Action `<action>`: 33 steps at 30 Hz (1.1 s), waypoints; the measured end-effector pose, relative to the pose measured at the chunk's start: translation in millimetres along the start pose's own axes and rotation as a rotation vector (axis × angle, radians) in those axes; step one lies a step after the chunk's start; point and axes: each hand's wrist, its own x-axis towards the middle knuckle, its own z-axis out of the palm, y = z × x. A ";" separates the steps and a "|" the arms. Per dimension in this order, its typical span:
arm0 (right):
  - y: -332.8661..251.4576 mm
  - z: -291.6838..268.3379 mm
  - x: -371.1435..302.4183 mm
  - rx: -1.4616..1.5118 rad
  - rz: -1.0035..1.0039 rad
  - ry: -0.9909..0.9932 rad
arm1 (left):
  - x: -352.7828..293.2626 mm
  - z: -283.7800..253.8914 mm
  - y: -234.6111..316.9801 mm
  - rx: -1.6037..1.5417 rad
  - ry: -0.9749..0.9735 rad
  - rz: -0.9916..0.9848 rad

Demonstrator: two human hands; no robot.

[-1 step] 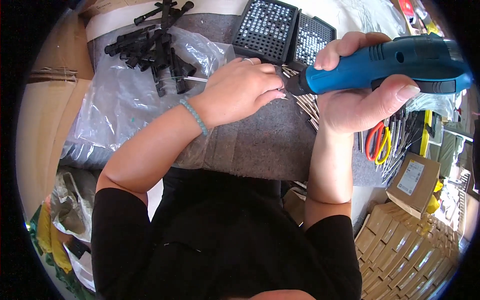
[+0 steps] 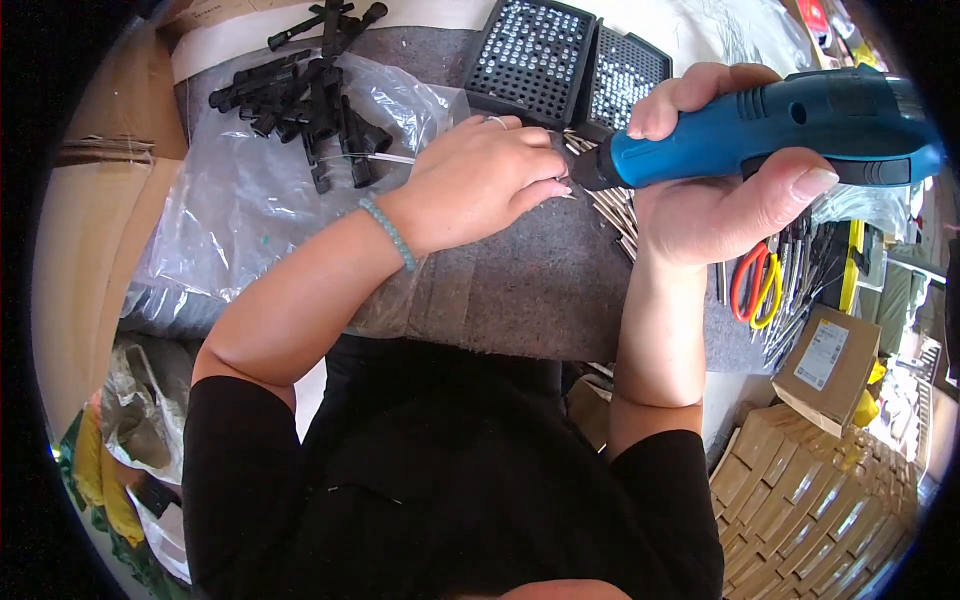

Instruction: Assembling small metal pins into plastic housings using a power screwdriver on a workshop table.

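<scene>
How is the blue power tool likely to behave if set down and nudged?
The blue power tool would probably roll or rock, given its long, rounded body. Its shell looks hard, so it should feel stiff; the ribbed patch may offer grip.

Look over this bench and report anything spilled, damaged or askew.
Nothing looks plainly spilled, and the blue power tool in the right hand shows no visible damage. The black parts look messy, lying crisscross left of the tidier trays.
</scene>
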 end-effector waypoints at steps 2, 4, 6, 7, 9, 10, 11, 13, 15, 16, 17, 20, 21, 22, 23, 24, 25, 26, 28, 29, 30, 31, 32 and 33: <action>0.3 0.3 -0.2 -0.010 -0.001 0.006 | -0.3 0.3 -0.1 0.006 -0.001 -0.001; 0.8 -0.1 -0.7 -0.014 -0.007 0.006 | 0.1 -0.3 0.5 0.005 -0.001 -0.002; 1.5 0.0 -0.6 -0.018 -0.012 0.006 | 0.2 -0.3 0.6 0.003 -0.001 -0.003; 2.0 0.2 -0.2 -0.010 -0.003 0.000 | 0.1 -0.1 0.3 0.003 0.002 -0.002; 2.4 1.1 -0.4 0.000 0.006 -0.008 | -0.1 0.1 -0.1 0.003 0.005 -0.003; 2.1 2.1 -1.1 -0.001 0.006 0.005 | -0.1 0.1 -0.3 0.002 0.005 -0.003; 2.1 2.7 -1.5 -0.001 0.006 0.018 | -0.2 0.0 -0.4 0.001 0.006 -0.002; 7.3 0.7 2.6 0.114 -0.057 -0.002 | -0.1 -0.9 0.9 -0.001 -0.003 -0.010; 10.8 -0.9 4.7 0.229 -0.119 -0.021 | 0.1 -1.4 1.3 -0.003 -0.011 -0.018; 11.6 -1.4 4.9 0.204 -0.133 -0.025 | 0.2 -1.4 1.1 -0.003 -0.014 -0.018; 12.0 -1.6 4.9 0.179 -0.147 -0.028 | 0.3 -1.5 0.9 -0.003 -0.017 -0.018; 1.0 1.3 -0.3 -0.040 0.000 0.002 | 0.1 -2.2 0.8 0.008 -0.038 -0.033; 1.2 1.9 -0.4 -0.038 0.001 0.000 | -0.4 -2.2 0.7 0.010 -0.037 -0.036; 1.7 2.5 -0.5 -0.029 -0.007 -0.002 | -1.1 -1.7 0.2 0.008 -0.026 -0.031; 2.5 3.0 -0.6 -0.020 -0.014 -0.004 | -1.9 -1.4 -0.2 0.007 -0.014 -0.026; 9.1 -3.3 1.4 -0.026 -0.014 -0.002 | -0.9 0.5 -1.0 0.002 -0.015 -0.021; 18.6 -12.4 6.0 0.153 -0.071 -0.095 | -0.1 1.2 -0.9 0.001 -0.008 -0.012; 24.5 -19.4 8.0 0.331 -0.128 -0.189 | 0.7 1.5 -0.5 -0.001 -0.001 -0.002; 25.6 -18.2 7.5 0.304 -0.123 -0.184 | 0.1 0.4 -0.6 0.002 -0.001 -0.004; 26.0 -17.3 7.0 0.275 -0.119 -0.180 | 0.0 0.0 -0.6 0.005 -0.001 -0.004; 20.5 -11.3 4.6 0.275 -0.118 -0.180 | -0.1 0.4 -1.5 0.005 -0.001 -0.003; 9.7 -1.2 0.6 0.120 -0.071 -0.109 | -0.3 1.1 -2.8 -0.008 -0.010 -0.009; 3.6 4.4 -1.1 -0.035 -0.023 -0.038 | -0.7 1.5 -3.8 -0.020 -0.020 -0.014; 2.3 4.5 -0.4 -0.036 -0.023 -0.036 | -0.4 -0.8 -2.5 -0.020 -0.022 -0.013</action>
